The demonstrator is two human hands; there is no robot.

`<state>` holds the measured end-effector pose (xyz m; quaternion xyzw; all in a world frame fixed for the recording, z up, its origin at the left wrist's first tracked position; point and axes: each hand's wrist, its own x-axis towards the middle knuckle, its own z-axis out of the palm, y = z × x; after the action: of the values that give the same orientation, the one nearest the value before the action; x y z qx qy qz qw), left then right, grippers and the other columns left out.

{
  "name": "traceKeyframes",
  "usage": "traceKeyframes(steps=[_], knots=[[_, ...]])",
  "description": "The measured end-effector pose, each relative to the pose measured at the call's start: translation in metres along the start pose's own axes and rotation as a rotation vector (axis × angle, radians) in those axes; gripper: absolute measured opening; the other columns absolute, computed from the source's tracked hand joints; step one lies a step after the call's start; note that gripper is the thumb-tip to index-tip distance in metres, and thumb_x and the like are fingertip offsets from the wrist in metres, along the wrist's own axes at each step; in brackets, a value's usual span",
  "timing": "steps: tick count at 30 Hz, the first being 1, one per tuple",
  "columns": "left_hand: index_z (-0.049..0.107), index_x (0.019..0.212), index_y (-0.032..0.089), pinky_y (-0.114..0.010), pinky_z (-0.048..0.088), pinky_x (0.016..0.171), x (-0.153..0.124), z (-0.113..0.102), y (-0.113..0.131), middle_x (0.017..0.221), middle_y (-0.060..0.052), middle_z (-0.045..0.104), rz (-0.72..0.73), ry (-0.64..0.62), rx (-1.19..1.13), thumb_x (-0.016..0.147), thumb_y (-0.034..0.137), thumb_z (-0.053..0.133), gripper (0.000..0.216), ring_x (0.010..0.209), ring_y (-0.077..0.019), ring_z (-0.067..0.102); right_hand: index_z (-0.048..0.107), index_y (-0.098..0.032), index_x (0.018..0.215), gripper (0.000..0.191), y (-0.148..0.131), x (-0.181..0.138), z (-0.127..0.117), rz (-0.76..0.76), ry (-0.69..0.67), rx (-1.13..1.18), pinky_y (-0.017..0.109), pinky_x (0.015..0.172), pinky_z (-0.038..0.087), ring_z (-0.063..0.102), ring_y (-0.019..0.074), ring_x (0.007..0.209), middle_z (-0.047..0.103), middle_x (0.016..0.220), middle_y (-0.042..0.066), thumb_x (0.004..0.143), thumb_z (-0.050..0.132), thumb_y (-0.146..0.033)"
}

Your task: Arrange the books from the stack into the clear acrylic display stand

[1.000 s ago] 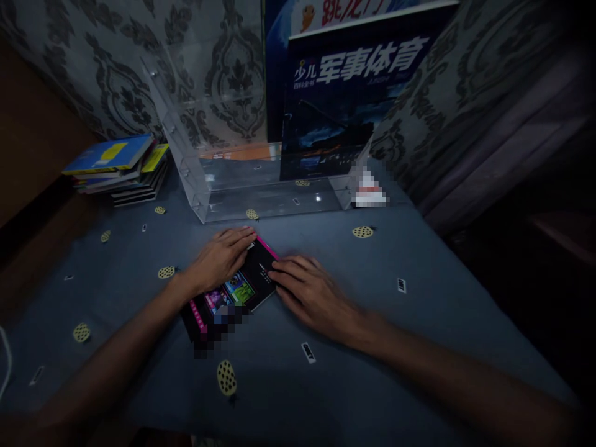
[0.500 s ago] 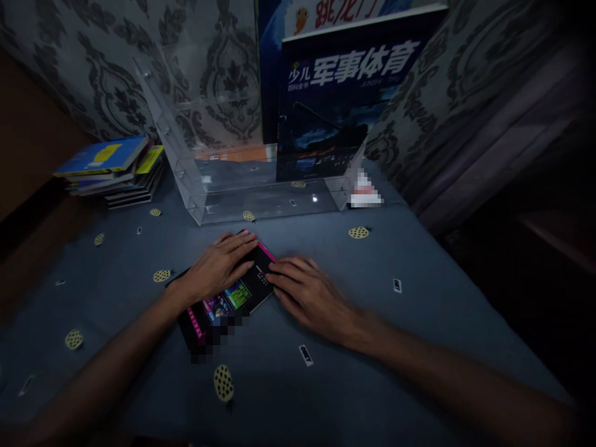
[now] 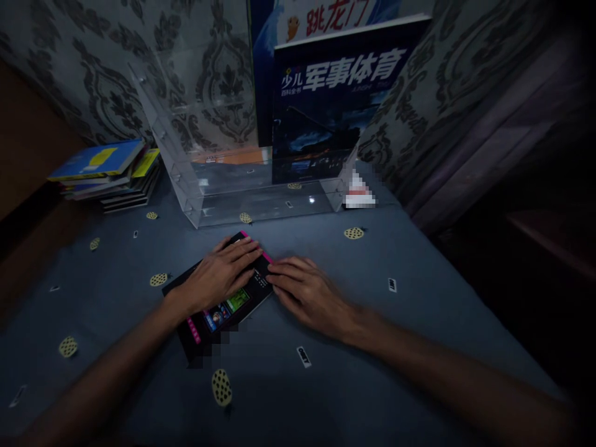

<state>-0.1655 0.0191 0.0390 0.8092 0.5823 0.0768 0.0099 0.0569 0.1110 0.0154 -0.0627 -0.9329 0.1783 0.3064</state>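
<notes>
A black book [image 3: 262, 278] with a pink edge strip and small colourful pictures lies flat and slanted on the blue cloth. My left hand [image 3: 226, 273] rests on its cover, fingers stretched out and palm down, hiding much of the upper half. At the book's right end, my right hand [image 3: 310, 297] has its fingers drawn together, the tips on the edge; the contact beneath them is hidden. Behind both hands stands a clear acrylic book rack [image 3: 186, 186]. A dark blue book [image 3: 321, 124] with white Chinese lettering leans in its right part.
Stacked books [image 3: 105, 171] sit at the back left. A taller book [image 3: 261, 74] rises behind the dark blue one. Beside the rack's right end is a blurred white and red object [image 3: 359, 194]. Patterned wallpaper backs the cloth-covered surface [image 3: 354, 385], whose right edge drops into darkness.
My left hand has slid slightly right across the cover, towards my right hand. My right hand stays at the book's edge. The whole view has shifted slightly.
</notes>
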Motion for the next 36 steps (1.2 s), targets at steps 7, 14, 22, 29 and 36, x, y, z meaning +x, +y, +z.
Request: traceKeyframes(steps=[7, 14, 22, 29, 36], knots=[[0.047, 0.147, 0.02, -0.05, 0.028, 0.123, 0.0, 0.001, 0.012, 0.152, -0.009, 0.052, 0.055, -0.001, -0.015, 0.105, 0.031, 0.043, 0.044, 0.145, -0.0219, 0.043, 0.074, -0.017, 0.108, 0.022, 0.003, -0.001, 0.001, -0.005, 0.007, -0.011, 0.045, 0.086, 0.058, 0.068, 0.0252, 0.104, 0.077, 0.109, 0.011, 0.098, 0.055, -0.016], [0.044, 0.149, 0.022, -0.053, 0.03, 0.122, -0.001, 0.002, 0.01, 0.151, -0.009, 0.053, 0.05, 0.013, -0.038, 0.105, 0.03, 0.045, 0.046, 0.145, -0.023, 0.043, 0.071, -0.018, 0.116, 0.024, 0.01, -0.003, -0.009, -0.057, -0.153, -0.051, 0.049, 0.091, 0.057, 0.064, 0.0272, 0.114, 0.071, 0.12, 0.012, 0.093, 0.067, -0.026], [0.048, 0.148, 0.027, -0.057, 0.025, 0.124, -0.001, -0.001, 0.014, 0.153, -0.005, 0.051, 0.068, -0.032, -0.107, 0.104, 0.03, 0.045, 0.044, 0.147, -0.024, 0.041, 0.072, -0.018, 0.109, 0.017, 0.016, -0.002, -0.009, -0.064, -0.159, -0.052, 0.041, 0.083, 0.058, 0.064, 0.0224, 0.096, 0.073, 0.102, 0.009, 0.097, 0.059, -0.019], [0.051, 0.145, 0.033, -0.066, 0.021, 0.121, -0.003, -0.013, 0.009, 0.156, -0.004, 0.047, 0.039, -0.099, -0.145, 0.103, 0.037, 0.049, 0.042, 0.15, -0.0298, 0.034, 0.072, -0.017, 0.105, 0.015, 0.017, -0.004, -0.009, -0.074, -0.134, -0.115, 0.038, 0.078, 0.056, 0.064, 0.0214, 0.088, 0.071, 0.094, 0.008, 0.098, 0.058, -0.02], [0.049, 0.147, 0.033, -0.061, 0.039, 0.11, -0.003, -0.01, 0.002, 0.158, -0.007, 0.044, -0.095, -0.094, -0.064, 0.103, 0.047, 0.047, 0.046, 0.148, -0.0331, 0.035, 0.071, -0.017, 0.109, 0.019, 0.026, 0.002, -0.003, -0.056, -0.136, -0.187, 0.036, 0.077, 0.055, 0.066, 0.0209, 0.088, 0.072, 0.096, 0.009, 0.1, 0.055, -0.018]])
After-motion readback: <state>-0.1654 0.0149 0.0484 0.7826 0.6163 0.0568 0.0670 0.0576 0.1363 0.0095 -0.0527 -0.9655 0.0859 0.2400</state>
